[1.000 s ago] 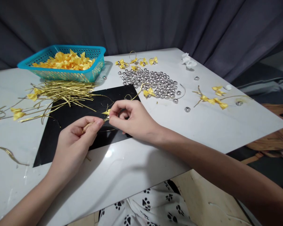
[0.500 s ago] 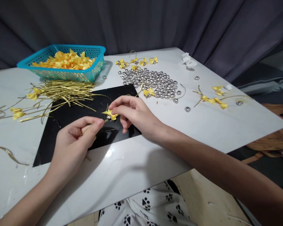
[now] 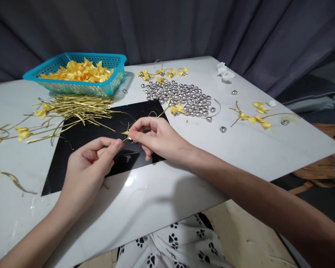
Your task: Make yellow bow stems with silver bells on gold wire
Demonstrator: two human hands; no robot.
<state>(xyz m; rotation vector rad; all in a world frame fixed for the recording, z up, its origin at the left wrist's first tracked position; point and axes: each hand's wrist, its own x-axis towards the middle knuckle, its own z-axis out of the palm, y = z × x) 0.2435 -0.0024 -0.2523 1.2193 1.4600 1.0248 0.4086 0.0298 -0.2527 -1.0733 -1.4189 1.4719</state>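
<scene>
Over the black mat (image 3: 80, 160), my left hand (image 3: 93, 160) pinches a thin gold cord (image 3: 125, 139) between thumb and forefinger. Its tip end runs right, to a small yellow ribbon bow (image 3: 125, 133). My right hand (image 3: 156, 136) has thumb and forefinger closed on that bow, covering most of it. A silver bead (image 3: 130, 139) shows just under the right thumb. How the cord, bead and bow join is hidden by the fingers.
A blue basket (image 3: 115, 80) of yellow bows stands at the back left, behind a pile of gold cords (image 3: 80, 106). Silver beads (image 3: 181, 95) lie heaped beyond the mat. Finished-looking bow loops (image 3: 171, 72) sit behind them; more bows on cord (image 3: 251, 118) lie right.
My right thumb and fingers have closed over the bow, which lay more exposed before. My left hand keeps its pinch on the cord. The whole view has shifted slightly.
</scene>
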